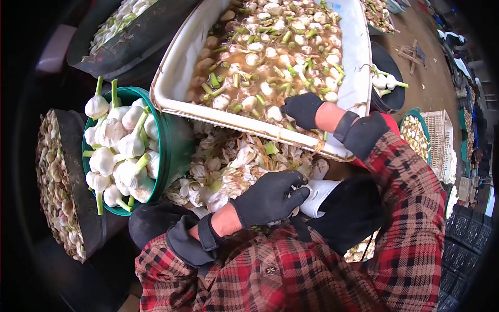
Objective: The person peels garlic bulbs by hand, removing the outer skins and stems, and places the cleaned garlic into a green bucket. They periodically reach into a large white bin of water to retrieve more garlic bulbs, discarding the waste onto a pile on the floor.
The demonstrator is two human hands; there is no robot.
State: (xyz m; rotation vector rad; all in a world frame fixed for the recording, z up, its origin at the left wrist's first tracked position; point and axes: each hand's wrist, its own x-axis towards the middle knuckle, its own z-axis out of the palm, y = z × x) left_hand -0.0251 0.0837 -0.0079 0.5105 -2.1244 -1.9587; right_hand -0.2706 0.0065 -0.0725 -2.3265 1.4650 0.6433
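Note:
A white tub (223, 120) holds brownish water crowded with garlic bulbs (252, 58) and green stem pieces. Over its near right end, my right hand (304, 111), in a black glove, has curled fingers among the bulbs. Its fingertips are beside a pale bulb (274, 113); anything under the palm is hidden. Lower down, my left hand (270, 197), also gloved in black, is closed in front of my body, thumb and fingers together around something small I cannot make out. A white curved piece (318, 197) lies beside its fingertips. Below the tub is a heap of garlic skins (244, 161).
At the left stands a green bucket (158, 171) full of white bulbs with stems. Dark containers of garlic (60, 182) are beyond it. On the right are a dark bucket (389, 60) with bulbs, a green basin (415, 136), a pale crate (439, 140) and stacked black crates (462, 255).

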